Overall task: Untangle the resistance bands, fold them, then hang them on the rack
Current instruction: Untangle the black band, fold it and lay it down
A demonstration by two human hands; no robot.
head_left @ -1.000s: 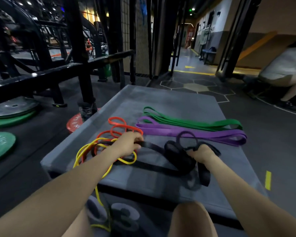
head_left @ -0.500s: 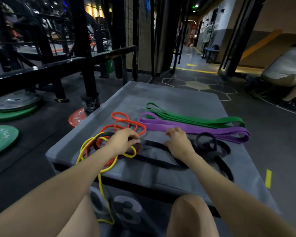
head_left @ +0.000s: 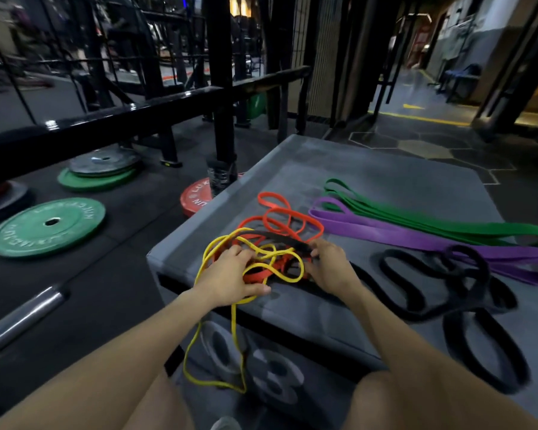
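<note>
On grey box (head_left: 370, 169), tangled bands (head_left: 271, 259)

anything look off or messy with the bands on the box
Yes. The yellow band, orange band and black band are knotted together at the box's near corner, and a yellow loop dangles over its edge.

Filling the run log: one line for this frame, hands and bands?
stage: untangling | left hand: in yellow band | right hand: on black band | green band, purple band: flat

We cannot see the fingertips of the right hand (head_left: 331, 268); they are buried in the tangle near the box's (head_left: 385, 169) left front corner. The purple band (head_left: 416, 240) runs off the right picture edge, and the black band (head_left: 466, 302) at the box's right front is motion-blurred.
</note>
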